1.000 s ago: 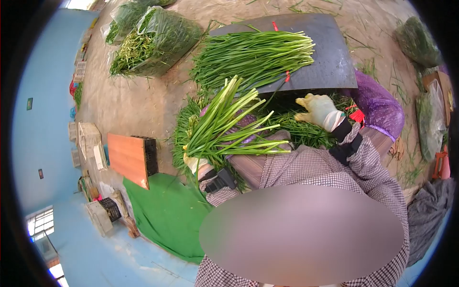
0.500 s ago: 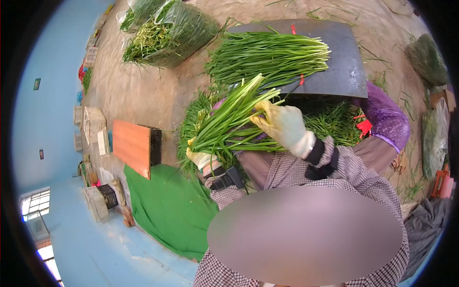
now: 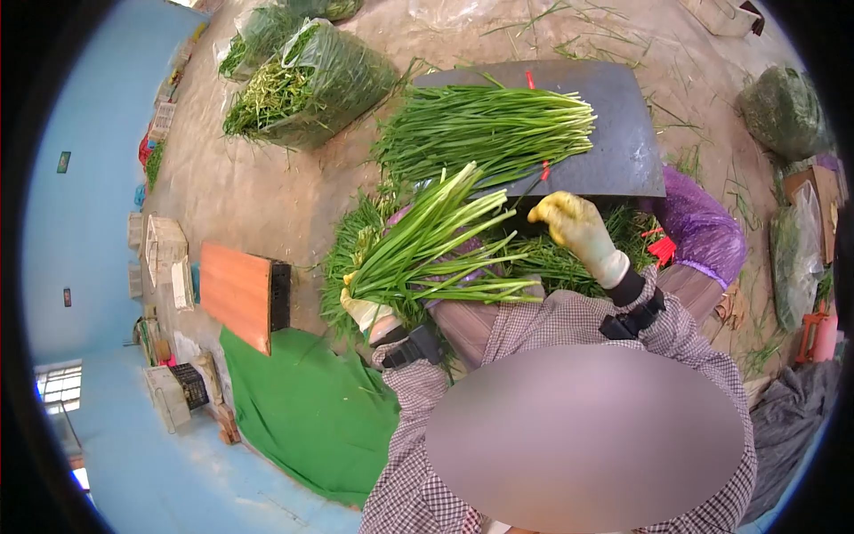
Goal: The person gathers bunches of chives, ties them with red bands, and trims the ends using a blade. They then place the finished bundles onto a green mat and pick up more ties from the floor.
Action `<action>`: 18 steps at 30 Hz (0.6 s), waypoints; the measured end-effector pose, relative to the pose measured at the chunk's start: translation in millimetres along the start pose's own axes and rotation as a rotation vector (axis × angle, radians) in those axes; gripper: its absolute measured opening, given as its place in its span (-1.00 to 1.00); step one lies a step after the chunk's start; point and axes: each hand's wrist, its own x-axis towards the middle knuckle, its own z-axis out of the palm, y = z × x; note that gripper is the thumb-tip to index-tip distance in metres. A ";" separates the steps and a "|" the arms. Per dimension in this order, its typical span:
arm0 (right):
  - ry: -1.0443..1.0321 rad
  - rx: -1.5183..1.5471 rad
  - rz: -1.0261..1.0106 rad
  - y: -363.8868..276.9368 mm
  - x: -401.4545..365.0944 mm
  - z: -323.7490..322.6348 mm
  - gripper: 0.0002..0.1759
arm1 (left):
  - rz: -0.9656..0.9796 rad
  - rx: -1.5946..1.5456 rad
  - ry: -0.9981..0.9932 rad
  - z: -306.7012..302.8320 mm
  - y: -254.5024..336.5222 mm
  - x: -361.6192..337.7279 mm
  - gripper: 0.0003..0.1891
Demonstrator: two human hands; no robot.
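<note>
My left hand (image 3: pixel 366 311), in a yellow-white glove, is closed around the leafy part of a loose bunch of garlic chives (image 3: pixel 436 254). Their pale stem ends fan out to the right over my lap. Apart from the bunch, to its right, my right hand (image 3: pixel 580 238) is gloved too, its fingers curled in with nothing visible between them. Just beyond lies a larger pile of garlic chives (image 3: pixel 489 129) on a dark board (image 3: pixel 623 133). Red ties (image 3: pixel 544 169) show at the pile's two sides.
Loose greens (image 3: pixel 569 258) lie below the board, near red strips (image 3: pixel 660 247). An orange board (image 3: pixel 236 289) leans on a black crate to the left, above a green cloth (image 3: pixel 302 409). Bags of greens (image 3: pixel 320 89) stand at the far left, another bag (image 3: pixel 783 111) at right.
My right hand has drawn away from the stem ends to the right, its fingers curling in. My left hand still holds the bunch, whose stems now spread wider. The view has shifted slightly.
</note>
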 end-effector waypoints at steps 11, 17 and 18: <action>-0.145 0.323 0.046 -15.6 18.6 0.3 -0.79 | -0.106 -0.139 -0.180 25.4 -4.6 -7.1 -0.64; -0.160 0.414 0.009 -50.1 -14.7 18.9 -0.72 | 0.097 -0.114 -0.131 63.2 -17.5 -20.3 -0.75; -0.190 0.475 0.070 -52.7 -12.6 32.9 -0.68 | 0.095 -0.111 -0.166 71.6 -20.2 -22.8 -0.76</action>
